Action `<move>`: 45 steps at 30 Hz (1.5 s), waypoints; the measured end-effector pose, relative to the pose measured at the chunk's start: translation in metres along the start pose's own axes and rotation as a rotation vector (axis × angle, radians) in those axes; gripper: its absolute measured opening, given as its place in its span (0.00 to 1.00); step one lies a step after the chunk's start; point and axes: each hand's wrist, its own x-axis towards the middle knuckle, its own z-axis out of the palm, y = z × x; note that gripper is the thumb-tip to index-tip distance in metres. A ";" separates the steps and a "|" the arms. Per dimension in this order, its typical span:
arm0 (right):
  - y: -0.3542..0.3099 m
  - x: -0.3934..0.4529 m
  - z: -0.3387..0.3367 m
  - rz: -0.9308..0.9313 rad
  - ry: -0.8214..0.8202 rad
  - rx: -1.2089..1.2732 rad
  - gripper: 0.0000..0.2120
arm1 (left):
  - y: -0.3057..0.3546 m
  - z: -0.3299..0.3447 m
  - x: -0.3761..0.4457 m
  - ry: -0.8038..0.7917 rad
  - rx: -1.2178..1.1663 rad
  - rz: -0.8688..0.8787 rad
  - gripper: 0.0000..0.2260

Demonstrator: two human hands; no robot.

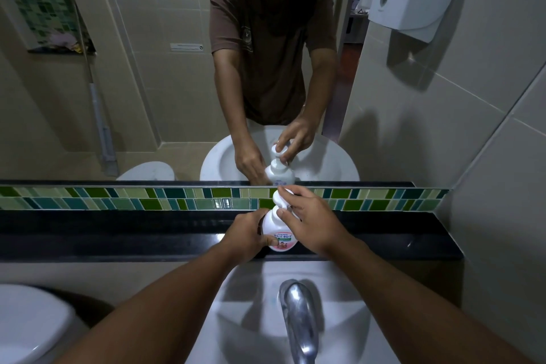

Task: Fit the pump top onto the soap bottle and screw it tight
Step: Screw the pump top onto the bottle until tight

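Gripping the soap bottle (276,233) upright on the black table (118,241) with my left hand (246,235), my right hand (313,223) closes around its pump top (279,198).

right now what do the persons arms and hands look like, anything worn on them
Both hands are bare: the left hand and right hand show no gloves, rings or watch. The forearms are bare up to the frame edge, with no sleeves, bands or markings in sight. In the mirror, short brown T-shirt sleeves end above the elbows.
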 end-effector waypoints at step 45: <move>0.052 -0.040 0.016 0.208 0.010 0.056 0.25 | 0.002 0.005 0.000 -0.029 -0.038 -0.054 0.27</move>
